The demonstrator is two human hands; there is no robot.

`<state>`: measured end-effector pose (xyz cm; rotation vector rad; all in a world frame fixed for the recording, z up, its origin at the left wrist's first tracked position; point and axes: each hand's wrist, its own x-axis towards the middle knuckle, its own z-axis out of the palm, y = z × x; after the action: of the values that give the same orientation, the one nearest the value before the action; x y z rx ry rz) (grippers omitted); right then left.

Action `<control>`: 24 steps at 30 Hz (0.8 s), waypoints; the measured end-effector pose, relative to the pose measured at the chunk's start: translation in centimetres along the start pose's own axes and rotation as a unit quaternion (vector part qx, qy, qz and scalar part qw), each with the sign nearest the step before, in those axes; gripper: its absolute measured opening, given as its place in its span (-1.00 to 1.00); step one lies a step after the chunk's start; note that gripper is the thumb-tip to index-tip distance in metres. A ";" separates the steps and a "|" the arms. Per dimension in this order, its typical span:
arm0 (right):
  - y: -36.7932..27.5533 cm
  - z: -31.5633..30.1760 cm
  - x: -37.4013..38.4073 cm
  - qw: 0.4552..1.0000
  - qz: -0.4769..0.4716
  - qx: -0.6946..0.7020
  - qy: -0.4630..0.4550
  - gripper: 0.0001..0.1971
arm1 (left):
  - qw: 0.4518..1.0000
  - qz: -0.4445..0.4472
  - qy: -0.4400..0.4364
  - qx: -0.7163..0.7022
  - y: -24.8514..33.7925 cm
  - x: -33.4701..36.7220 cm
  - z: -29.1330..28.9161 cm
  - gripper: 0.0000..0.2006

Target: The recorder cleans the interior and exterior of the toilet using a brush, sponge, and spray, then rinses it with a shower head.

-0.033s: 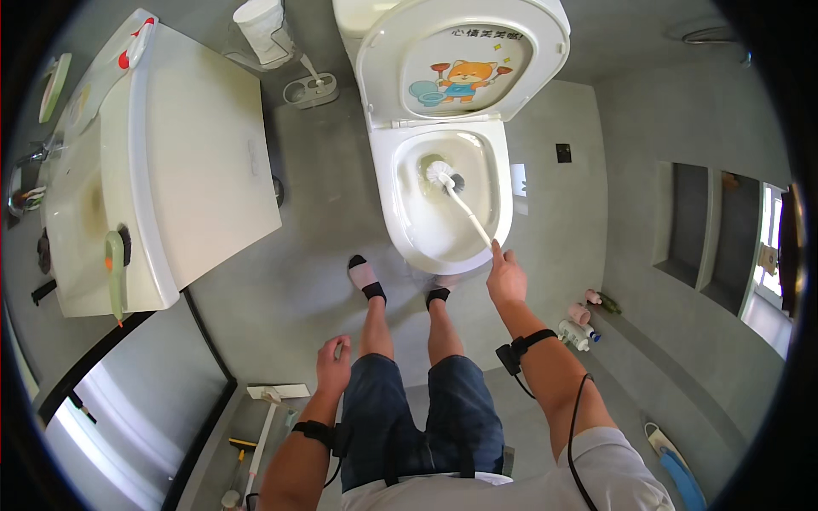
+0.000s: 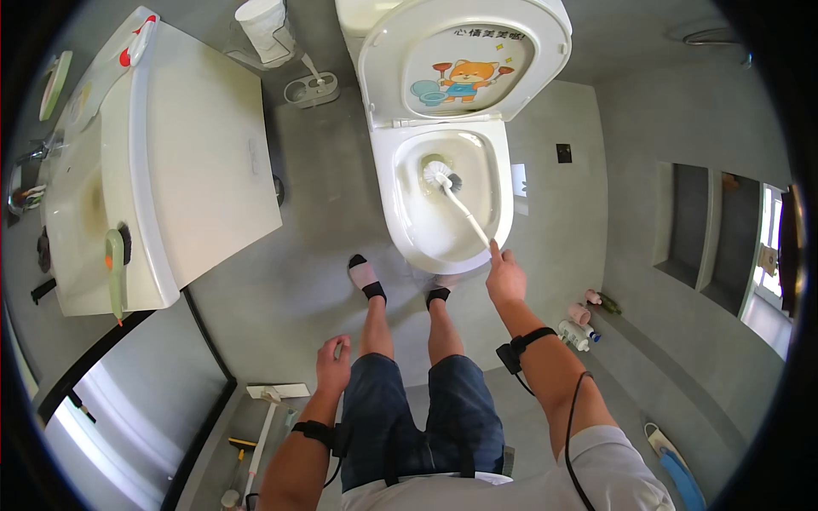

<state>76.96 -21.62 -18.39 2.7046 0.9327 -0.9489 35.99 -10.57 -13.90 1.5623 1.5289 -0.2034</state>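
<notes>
My right hand [image 2: 507,277] is closed around the end of a white toilet brush [image 2: 467,213]. The handle slants up and left over the front rim of the white toilet [image 2: 399,228]. Its round bristle head rests low in the bowl, at the yellowish water beside the dark drain opening. The toilet lid [image 2: 383,64] is raised and bears a cartoon animal sticker. My left hand [image 2: 333,364] hangs over the floor, left of my knees. Its fingers are loosely curled, with nothing visible in them.
A white washbasin cabinet [image 2: 204,145] fills the left, with a green-handled brush [image 2: 115,271] on its edge. A brush holder [image 2: 310,90] stands left of the toilet. Several bottles [image 2: 575,335] sit by the right ledge. A squeegee-like tool [image 2: 277,391] lies at lower left.
The brush head has shifted very slightly left in the bowl. My right hand still grips the handle, and my left hand has not moved.
</notes>
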 end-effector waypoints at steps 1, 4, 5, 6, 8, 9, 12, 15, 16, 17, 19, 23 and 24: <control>-0.1 0.8 0.3 1.000 -0.001 -0.001 0.000 -0.55 | 1.000 0.006 0.004 0.019 -0.1 0.0 -0.1 -0.70; 1.1 4.0 2.2 0.984 0.008 -0.105 -0.143 -0.53 | 0.999 -0.012 -0.008 -0.034 -0.6 0.2 -0.1 -0.70; 1.2 4.8 2.9 0.984 0.050 -0.077 -0.154 -0.51 | 0.999 -0.013 -0.008 -0.034 -0.8 0.1 -0.3 -0.70; 0.8 4.6 3.3 0.981 0.092 -0.050 -0.164 -0.50 | 0.999 -0.024 -0.008 -0.026 -0.9 0.0 -0.4 -0.70; -1.2 3.0 2.8 0.987 0.069 -0.062 -0.133 -0.50 | 0.999 -0.039 -0.006 -0.017 -1.3 -0.2 -0.8 -0.71; -2.5 2.3 2.7 0.991 0.044 -0.072 -0.104 -0.50 | 0.999 -0.050 -0.009 -0.014 -1.7 -0.4 -1.2 -0.71; -2.4 1.7 5.4 0.997 0.031 -0.071 -0.026 -0.49 | 0.997 -0.067 -0.019 -0.018 -1.0 -0.3 -0.7 -0.70; -3.6 3.0 8.9 0.995 0.080 -0.025 -0.058 -0.50 | 0.997 -0.081 -0.010 -0.012 -1.7 -0.4 -0.7 -0.69; -4.6 3.9 9.7 0.995 0.074 -0.019 -0.060 -0.50 | 0.997 -0.081 -0.002 -0.009 -2.2 -0.7 -1.0 -0.69; -6.1 5.2 10.3 0.994 0.053 -0.018 -0.097 -0.54 | 0.996 -0.084 0.005 -0.002 -2.5 -1.1 -1.5 -0.69; -8.2 7.8 12.4 0.991 0.024 -0.007 -0.129 -0.57 | 0.994 -0.112 0.018 0.003 -2.3 -1.5 -2.7 -0.68; 7.7 12.7 25.3 0.986 -0.031 0.000 -0.163 -0.67 | 0.998 -0.026 -0.026 -0.060 0.6 1.3 3.8 -0.68; 17.2 8.0 30.1 0.980 -0.050 -0.038 -0.188 -0.70 | 0.993 0.002 -0.066 -0.098 3.6 2.2 9.1 -0.68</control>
<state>101.33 -22.40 -44.27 2.3151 1.0031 -1.3529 43.74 -14.57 -18.85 1.3704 1.3991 -0.1461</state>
